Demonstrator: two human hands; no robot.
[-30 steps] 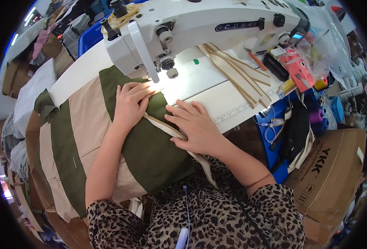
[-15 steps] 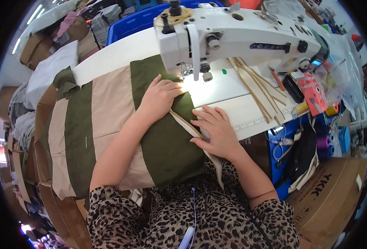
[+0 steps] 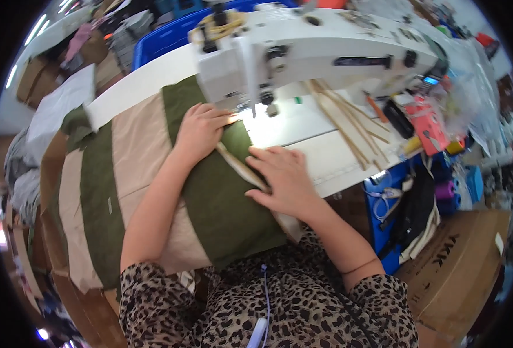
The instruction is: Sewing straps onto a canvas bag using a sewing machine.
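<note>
A striped cloth panel (image 3: 136, 142) in dark green and beige lies across the machine bed, its right edge by the needle of a white sewing machine (image 3: 303, 49). My left hand (image 3: 201, 132) rests on the green stripe, fingers stretched close together toward the lit presser foot. From beneath that hand a pale strip with tan edges (image 3: 240, 165) runs down the green cloth. Over the strip lies my right hand (image 3: 282, 177), thumb and fingers spread, touching the cloth's right edge. The right palm hides part of the strip; its lower end shows near my lap.
More tan-edged strips (image 3: 344, 124) lie on the bed to the right, beside an orange-handled tool (image 3: 376, 108) and a black case (image 3: 397, 119). A blue bin (image 3: 169, 36) stands behind the machine. Cardboard boxes flank me, one at lower right (image 3: 456, 264).
The whole view has shifted left and blurred a little. The strip's tail near my lap reaches less far down. Both hands stay on the cloth, the right slightly closer to the needle.
</note>
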